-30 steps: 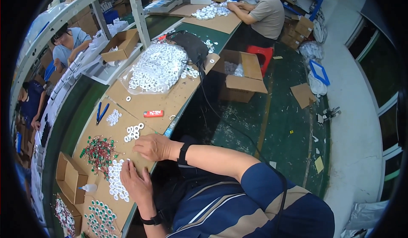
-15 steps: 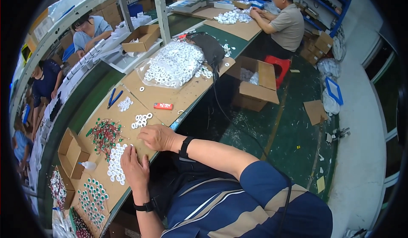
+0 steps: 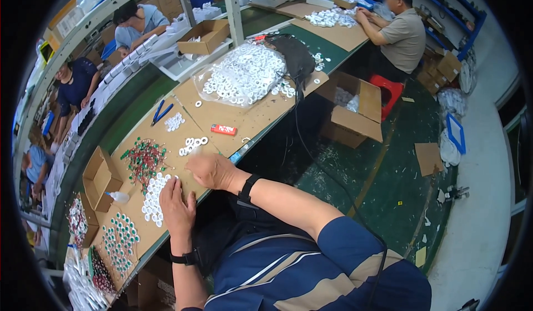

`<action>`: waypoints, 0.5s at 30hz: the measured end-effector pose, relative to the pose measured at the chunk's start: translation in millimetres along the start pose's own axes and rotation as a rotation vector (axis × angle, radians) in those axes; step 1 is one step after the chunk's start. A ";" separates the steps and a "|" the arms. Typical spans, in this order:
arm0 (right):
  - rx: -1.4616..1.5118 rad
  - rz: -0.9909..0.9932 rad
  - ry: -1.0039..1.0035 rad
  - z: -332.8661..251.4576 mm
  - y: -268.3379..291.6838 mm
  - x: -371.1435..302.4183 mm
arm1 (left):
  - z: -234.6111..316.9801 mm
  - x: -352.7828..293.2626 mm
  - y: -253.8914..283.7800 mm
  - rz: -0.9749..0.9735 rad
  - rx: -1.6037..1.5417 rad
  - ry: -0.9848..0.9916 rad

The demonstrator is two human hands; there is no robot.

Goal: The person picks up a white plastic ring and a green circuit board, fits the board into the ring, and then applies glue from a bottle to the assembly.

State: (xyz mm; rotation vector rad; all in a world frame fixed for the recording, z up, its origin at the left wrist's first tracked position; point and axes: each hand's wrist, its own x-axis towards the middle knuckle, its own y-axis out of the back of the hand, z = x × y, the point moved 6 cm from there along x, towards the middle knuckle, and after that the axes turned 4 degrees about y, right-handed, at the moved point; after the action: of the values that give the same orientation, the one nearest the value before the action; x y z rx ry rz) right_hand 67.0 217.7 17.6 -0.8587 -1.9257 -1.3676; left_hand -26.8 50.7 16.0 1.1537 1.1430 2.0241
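My left hand (image 3: 177,205) lies with its fingers stretched out along the right edge of a block of white round caps (image 3: 156,201) set out in rows. Just beyond it is my right hand (image 3: 210,170), low over the cardboard-covered table and beside a small group of white rings (image 3: 194,144). Motion smears its fingers, so whether they hold anything is hidden. A heap of small green discs with red wires (image 3: 143,160) sits to the left of the rings. More wired green discs in white caps (image 3: 120,239) are spread nearer me.
Further along the table are a red lighter (image 3: 224,129), blue pliers (image 3: 161,113), small white pieces (image 3: 174,122) and a clear bag of white rings (image 3: 247,72). An empty cardboard box (image 3: 101,179) and a small bottle (image 3: 118,196) stand left. Across the corner sits a person (image 3: 401,33).
The whole view has shifted, with the table's things now further right and higher. My right hand's fingers have become blurred over the table; my left hand stays beside the caps.
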 end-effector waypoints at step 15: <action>0.110 -0.053 0.027 0.4 9.4 2.9 | 2.5 5.5 2.5 0.079 -0.028 0.024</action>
State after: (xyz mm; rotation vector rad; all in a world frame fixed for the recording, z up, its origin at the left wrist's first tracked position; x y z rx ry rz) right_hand 72.7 220.9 25.0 -0.7374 -1.9954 -1.2834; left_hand -27.4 54.7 21.2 1.1808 1.0931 2.1124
